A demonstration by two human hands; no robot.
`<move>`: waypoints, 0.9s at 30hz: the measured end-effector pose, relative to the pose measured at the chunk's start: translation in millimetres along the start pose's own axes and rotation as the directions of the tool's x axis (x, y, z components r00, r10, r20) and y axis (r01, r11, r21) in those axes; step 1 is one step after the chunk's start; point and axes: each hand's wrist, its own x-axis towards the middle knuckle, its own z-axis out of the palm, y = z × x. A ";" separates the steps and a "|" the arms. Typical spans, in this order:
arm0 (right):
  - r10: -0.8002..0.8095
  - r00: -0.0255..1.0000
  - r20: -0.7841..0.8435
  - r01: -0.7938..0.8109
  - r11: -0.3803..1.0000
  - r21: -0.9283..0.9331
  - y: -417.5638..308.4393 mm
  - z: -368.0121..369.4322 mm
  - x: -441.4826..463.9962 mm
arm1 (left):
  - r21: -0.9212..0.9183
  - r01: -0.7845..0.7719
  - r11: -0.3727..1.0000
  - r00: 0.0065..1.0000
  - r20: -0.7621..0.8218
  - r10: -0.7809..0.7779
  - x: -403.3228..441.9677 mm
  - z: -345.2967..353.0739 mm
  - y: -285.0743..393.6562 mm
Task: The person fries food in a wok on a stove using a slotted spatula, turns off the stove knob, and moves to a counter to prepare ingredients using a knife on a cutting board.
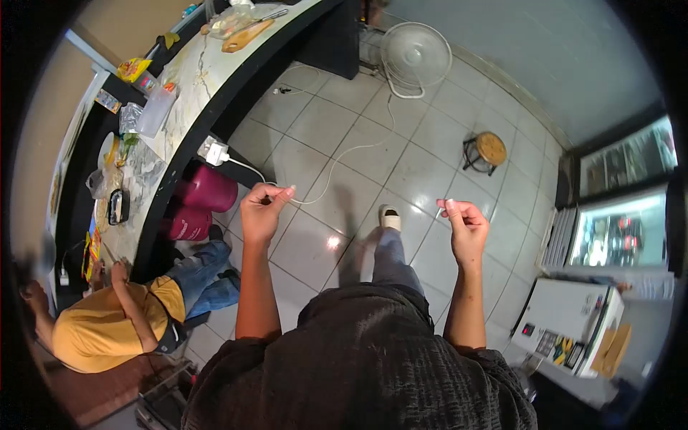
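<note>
My left hand (265,211) is raised in front of me, thumb and fingertips pressed together in a pinch. Whatever may be between them is too small to make out. A white power cord (331,175) runs close past these fingertips in the view; I cannot tell if they touch it. Out to the other side, my right hand (467,226) is also pinched. A tiny pale sliver (439,212) shows at its fingertips, its kind unclear. Both hands are held apart over the tiled floor (358,186).
A curved counter (188,86) with food packs and a cutting board (247,36) runs along the left. A person in a yellow shirt (107,326) sits beside it. A fan (416,56), a round stool (491,149), a lit glass-front fridge (620,229) and a white cabinet (562,312) stand around.
</note>
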 end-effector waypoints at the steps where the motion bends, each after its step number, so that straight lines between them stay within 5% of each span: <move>1: 0.015 0.996 0.083 -0.010 0.998 -0.062 8.1 3.1 32.9 | 0.025 -0.068 0.997 0.997 -0.026 0.069 19.5 9.2 -3.2; 6: 0.037 0.952 0.304 -0.012 0.996 -0.084 -4.0 51.2 195.8 | 0.035 0.126 0.991 0.972 -0.205 -0.116 112.1 56.1 26.7; 14: -0.022 0.785 0.619 0.146 0.978 -0.150 -10.5 169.6 398.1 | 0.200 0.095 0.975 0.930 -0.369 -0.015 230.6 68.3 45.5; 17: -0.002 0.708 0.706 0.098 0.991 -0.096 -2.9 227.2 438.5 | 0.052 0.120 0.991 0.882 -0.464 -0.082 278.1 65.4 25.7; 23: -0.003 0.694 0.720 0.054 0.997 -0.048 56.9 335.4 526.0 | 0.059 0.125 0.990 0.860 -0.504 -0.078 423.5 21.0 -20.1; 27: 0.150 0.641 0.753 0.031 0.975 -0.221 58.9 401.5 603.3 | -0.006 0.127 0.992 0.811 -0.576 -0.107 542.5 -1.7 -31.6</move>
